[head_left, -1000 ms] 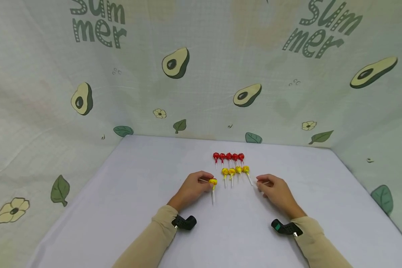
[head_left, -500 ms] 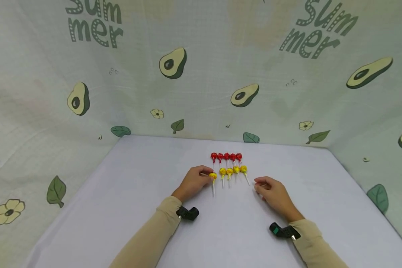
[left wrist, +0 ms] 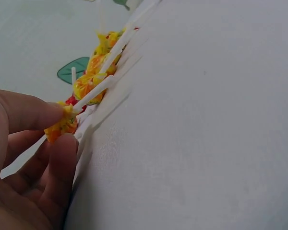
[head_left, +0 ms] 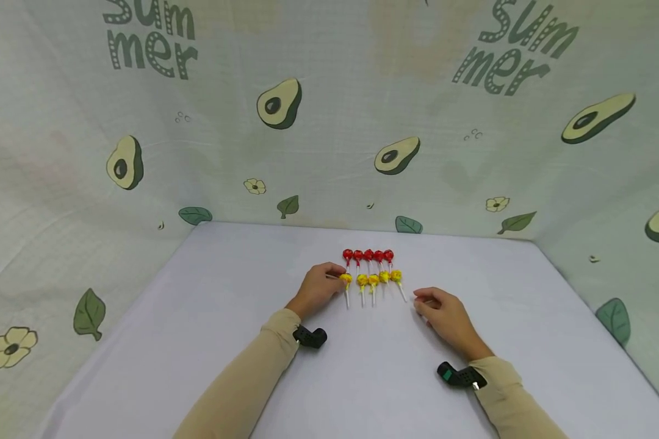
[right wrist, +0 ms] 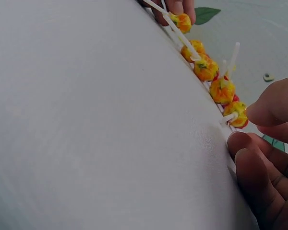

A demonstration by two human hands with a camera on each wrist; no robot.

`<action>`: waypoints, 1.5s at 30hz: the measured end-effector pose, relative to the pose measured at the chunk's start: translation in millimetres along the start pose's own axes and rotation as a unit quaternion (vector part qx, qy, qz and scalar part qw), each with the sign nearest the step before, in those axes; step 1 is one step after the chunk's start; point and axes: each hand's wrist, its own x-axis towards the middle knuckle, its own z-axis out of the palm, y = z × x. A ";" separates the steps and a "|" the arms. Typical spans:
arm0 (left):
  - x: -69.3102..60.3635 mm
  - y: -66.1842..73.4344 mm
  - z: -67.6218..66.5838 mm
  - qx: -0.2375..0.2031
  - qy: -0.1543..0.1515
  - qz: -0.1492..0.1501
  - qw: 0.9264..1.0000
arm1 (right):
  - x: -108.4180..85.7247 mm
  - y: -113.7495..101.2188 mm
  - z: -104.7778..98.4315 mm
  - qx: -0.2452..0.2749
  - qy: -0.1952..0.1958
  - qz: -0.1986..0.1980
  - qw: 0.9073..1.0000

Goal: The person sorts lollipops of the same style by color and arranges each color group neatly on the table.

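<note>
My left hand [head_left: 316,289] pinches the head of a yellow lollipop [left wrist: 62,125] between thumb and fingers, its white stick pointing toward me in the head view. That lollipop is at the left end of a row of yellow lollipops [head_left: 373,280], with a small gap to its neighbour. Just behind lies a row of several red lollipops [head_left: 368,255], side by side with sticks toward me. My right hand [head_left: 447,320] rests by the table to the right of the rows, fingers loosely curled and holding nothing. The rightmost yellow lollipop [head_left: 396,276] lies slanted, nearest to it.
A white cloth covers the table [head_left: 373,372]. Behind it hangs a pale fabric backdrop [head_left: 329,122] printed with avocados, leaves and lettering. Each wrist wears a black strap-mounted camera, one on the left [head_left: 310,337] and one on the right [head_left: 460,375].
My left hand has moved the yellow lollipop away from me, bringing it level with the yellow row. The right hand has hardly moved. The head view has shifted slightly.
</note>
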 end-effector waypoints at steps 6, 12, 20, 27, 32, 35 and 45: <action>3.9 0.0 0.7 -0.010 0.000 -0.006 1.000 | -0.1 -1.7 1.1 -0.004 -0.002 0.003 1.000; 6.0 1.2 1.1 0.009 -0.009 -0.002 1.000 | -0.9 -1.4 1.3 -0.011 0.003 0.001 1.000; 7.0 2.7 5.3 0.040 -0.008 0.017 0.999 | -0.7 -1.7 2.8 -0.008 0.000 0.010 1.000; 9.3 5.3 9.9 0.070 0.009 0.009 0.997 | -0.5 -3.2 3.1 -0.007 -0.002 0.017 1.000; 11.4 4.1 12.8 0.084 0.022 0.006 0.996 | -0.5 -2.9 3.1 -0.007 -0.001 0.020 1.000; 11.8 3.3 13.6 0.086 0.025 0.008 0.996 | -1.1 -2.4 3.3 -0.007 -0.002 0.022 1.000; 11.4 1.8 12.0 0.082 0.027 0.025 0.996 | -0.8 -1.9 4.7 -0.012 0.000 0.023 1.000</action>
